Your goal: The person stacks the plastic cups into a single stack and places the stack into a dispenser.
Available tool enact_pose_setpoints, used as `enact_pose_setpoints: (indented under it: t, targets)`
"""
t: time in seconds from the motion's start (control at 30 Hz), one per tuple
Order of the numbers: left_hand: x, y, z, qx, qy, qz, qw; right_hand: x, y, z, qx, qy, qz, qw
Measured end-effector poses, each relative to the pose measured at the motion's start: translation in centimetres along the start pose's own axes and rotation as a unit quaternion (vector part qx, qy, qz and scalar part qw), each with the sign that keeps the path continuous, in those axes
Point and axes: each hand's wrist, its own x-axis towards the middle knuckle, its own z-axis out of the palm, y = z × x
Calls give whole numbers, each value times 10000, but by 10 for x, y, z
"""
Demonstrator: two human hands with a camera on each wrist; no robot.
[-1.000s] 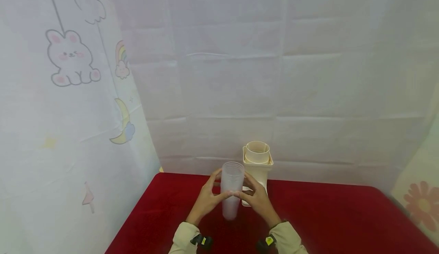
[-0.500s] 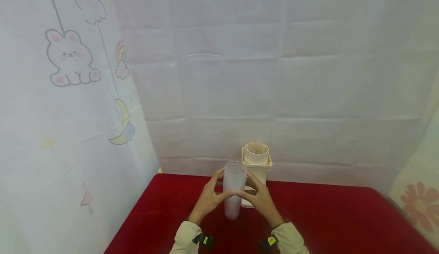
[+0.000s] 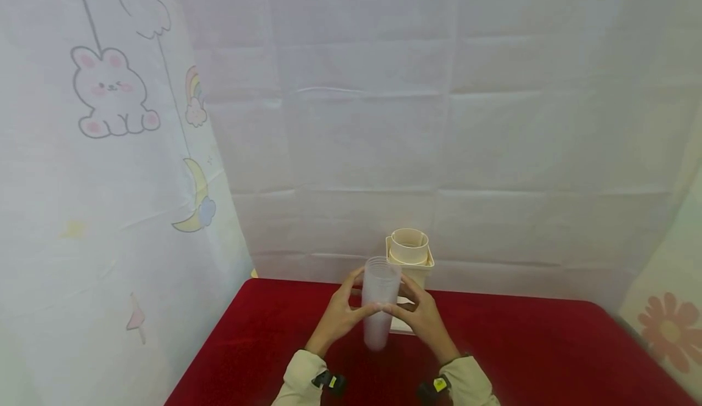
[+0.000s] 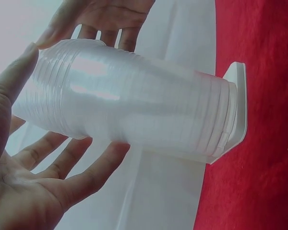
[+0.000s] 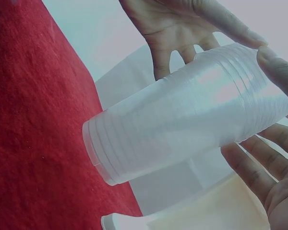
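Observation:
Both hands hold a tall stack of clear plastic cups [image 3: 380, 299] upright over the table. My left hand [image 3: 339, 314] grips it from the left and my right hand [image 3: 423, 316] from the right, the thumbs meeting across the near side. In the left wrist view, ridged cup rims show at one end of the stack [image 4: 134, 100], with the fingers of the left hand [image 4: 43, 187] spread along its side. A cream plastic stand [image 3: 410, 253] with a round open collar on top is just behind the stack, partly hidden by it and the right hand.
Red cloth [image 3: 526, 345] covers the table. A creased pale sheet [image 3: 351, 150] hangs behind it, and a sheet printed with a bunny [image 3: 112, 95] hangs on the left. Another sheet with a flower [image 3: 670, 330] is at the right edge.
Both hands have shifted slightly right together with the cup stack, which now overlaps the cream stand more in the head view. The grip looks the same.

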Motion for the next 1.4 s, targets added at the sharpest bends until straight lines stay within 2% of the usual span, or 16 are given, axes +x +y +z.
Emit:
enact_pose_setpoints:
  t: [0.43,0.5,0.7,0.77,0.93,1.2,1.4]
  targets:
    - [6,4,8,-75,-45,91,9999,0,-2,-10,-57,37,20,10000]
    - [7,9,9,-107,-59,120,9999,0,-2,-11,-24,35,3,10000]
    - [3,40,7,-106,-128,163,9997,0,-4,-15,-71,54,39,10000]
    - [3,44,6,-68,-127,165,9998,1,-4,-16,-61,35,32,10000]
    - [7,45,7,-96,-151,221,9996,4,-4,-21,-12,-52,-90,9999]
    - [20,13,14,-21,-110,161,9998,6,-8,-24,-109,-67,-197,9997]
    - [23,14,14,124,-78,287,9995,7,-7,-28,-197,-1,-233,9995]
